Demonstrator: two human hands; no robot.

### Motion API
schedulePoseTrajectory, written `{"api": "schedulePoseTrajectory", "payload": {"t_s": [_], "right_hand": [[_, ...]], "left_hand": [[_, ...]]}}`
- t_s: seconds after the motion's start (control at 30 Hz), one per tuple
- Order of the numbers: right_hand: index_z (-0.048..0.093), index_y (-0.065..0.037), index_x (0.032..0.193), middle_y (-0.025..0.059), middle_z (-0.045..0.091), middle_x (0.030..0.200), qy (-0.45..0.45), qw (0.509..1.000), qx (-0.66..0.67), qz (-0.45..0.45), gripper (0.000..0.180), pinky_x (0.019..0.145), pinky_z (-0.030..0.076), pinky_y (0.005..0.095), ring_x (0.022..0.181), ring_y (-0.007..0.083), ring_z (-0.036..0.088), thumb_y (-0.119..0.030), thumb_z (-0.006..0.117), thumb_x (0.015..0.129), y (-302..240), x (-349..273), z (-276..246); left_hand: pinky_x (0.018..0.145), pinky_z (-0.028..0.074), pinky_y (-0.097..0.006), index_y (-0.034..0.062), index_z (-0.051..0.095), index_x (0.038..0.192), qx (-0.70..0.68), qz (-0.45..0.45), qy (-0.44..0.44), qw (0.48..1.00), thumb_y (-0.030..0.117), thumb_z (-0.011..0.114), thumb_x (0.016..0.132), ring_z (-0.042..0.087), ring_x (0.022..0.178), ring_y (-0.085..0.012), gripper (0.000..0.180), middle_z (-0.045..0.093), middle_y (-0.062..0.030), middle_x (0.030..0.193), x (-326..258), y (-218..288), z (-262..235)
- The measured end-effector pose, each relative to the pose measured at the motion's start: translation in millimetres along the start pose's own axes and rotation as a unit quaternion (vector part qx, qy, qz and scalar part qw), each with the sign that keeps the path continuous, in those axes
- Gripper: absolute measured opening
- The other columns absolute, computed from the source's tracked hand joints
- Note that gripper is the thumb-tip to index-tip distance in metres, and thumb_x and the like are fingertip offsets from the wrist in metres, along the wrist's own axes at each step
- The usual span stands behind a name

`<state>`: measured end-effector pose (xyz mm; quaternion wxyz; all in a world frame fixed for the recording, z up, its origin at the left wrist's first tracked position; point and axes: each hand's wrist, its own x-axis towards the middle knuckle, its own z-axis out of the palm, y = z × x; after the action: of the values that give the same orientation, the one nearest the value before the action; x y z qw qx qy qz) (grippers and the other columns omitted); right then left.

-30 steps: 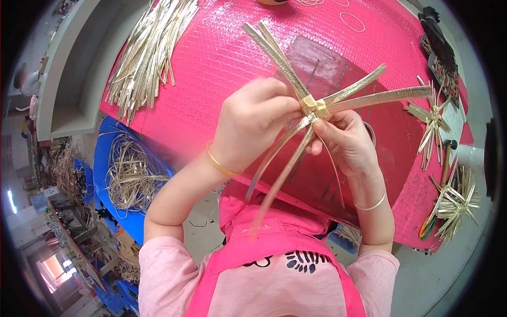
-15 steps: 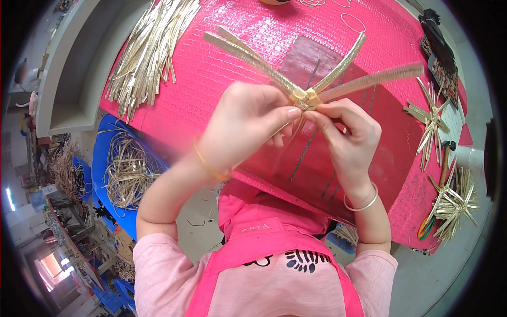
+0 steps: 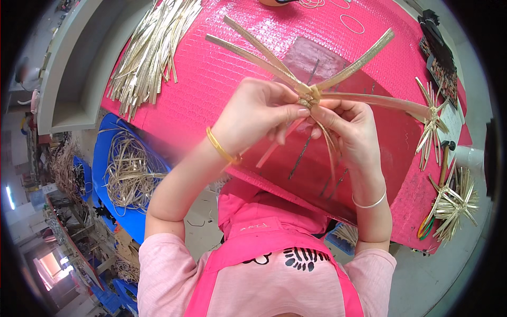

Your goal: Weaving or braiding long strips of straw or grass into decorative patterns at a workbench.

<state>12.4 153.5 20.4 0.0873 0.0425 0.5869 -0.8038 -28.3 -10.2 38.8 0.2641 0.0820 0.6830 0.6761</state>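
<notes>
Several flat gold strips meet in a small woven knot (image 3: 310, 97), held up over the dark red board. My left hand (image 3: 268, 108) pinches the knot's left side between thumb and fingers. From the right, my right hand (image 3: 346, 124) grips its lower right edge, and the two thumbs nearly meet below it. Long strip ends fan out: two to the upper left, one to the upper right (image 3: 359, 61), one to the right, and others hang below the hands. Fingers hide part of the weave.
A dark red board (image 3: 385, 142) lies on the pink table cover (image 3: 211, 68). Loose gold strips (image 3: 148, 58) are piled at the far left. A blue bin (image 3: 105, 153) holds tangled strips. Woven gold pieces (image 3: 457, 203) and a hammer (image 3: 447, 150) lie at the right edge.
The knot has turned and risen slightly, and the strip ends have spread to new angles. My left hand has shifted a little right; both hands still grip the piece.
</notes>
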Motion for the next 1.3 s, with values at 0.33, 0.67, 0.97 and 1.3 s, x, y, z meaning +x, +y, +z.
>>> {"api": "schedulePoseTrajectory", "payload": {"t_s": [0.33, 0.67, 0.97, 1.3], "right_hand": [[0.056, -0.001, 0.085, 0.0013, 0.054, 0.066, -0.124, 0.971, -0.198, 0.058, 0.015, 0.055, 0.039, 0.0184, 0.061, 0.006, 0.05, -0.011, 0.06, 0.074, -15, 12, -16], [0.058, 0.003, 0.086, 0.004, 0.058, 0.072, -0.041, 0.998, -0.032, -0.037, 0.019, 0.061, 0.042, 0.0196, 0.067, 0.0086, 0.053, -0.009, 0.062, 0.072, 17, 10, -8], [0.057, -0.001, 0.079, 0.0012, 0.056, 0.071, -0.016, 0.997, 0.016, 0.075, 0.01, 0.058, 0.038, 0.0173, 0.064, 0.0037, 0.048, -0.01, 0.059, 0.075, 17, 3, -10], [0.056, 0.002, 0.08, 0.0028, 0.057, 0.072, 0.01, 0.999, 0.018, -0.029, 0.01, 0.054, 0.039, 0.015, 0.063, 0.0044, 0.051, -0.006, 0.059, 0.075, 18, -6, 10]], "left_hand": [[0.039, 0.036, -0.021, 0.0004, 0.058, 0.082, 0.483, 0.307, 0.084, 0.816, 0.008, 0.06, 0.069, 0.05, 0.045, -0.0114, 0.015, 0.054, -0.0083, 0.056, -2, -12, 14], [0.047, 0.043, -0.022, -0.0057, 0.058, 0.082, 0.062, -0.04, -0.012, 0.997, 0.01, 0.054, 0.077, 0.052, 0.051, -0.0097, 0.017, 0.055, -0.0033, 0.06, -6, -2, 5], [0.053, 0.045, -0.022, -0.0027, 0.06, 0.081, 0.3, 0.254, 0.027, 0.919, -0.002, 0.061, 0.068, 0.057, 0.061, -0.0117, 0.013, 0.059, -0.0072, 0.07, -1, -16, -8], [0.059, 0.045, -0.019, -0.0044, 0.059, 0.085, 0.006, 0.034, 0.027, 0.999, 0.003, 0.059, 0.073, 0.056, 0.066, -0.009, 0.014, 0.061, -0.0066, 0.076, -21, -2, 3]]}}
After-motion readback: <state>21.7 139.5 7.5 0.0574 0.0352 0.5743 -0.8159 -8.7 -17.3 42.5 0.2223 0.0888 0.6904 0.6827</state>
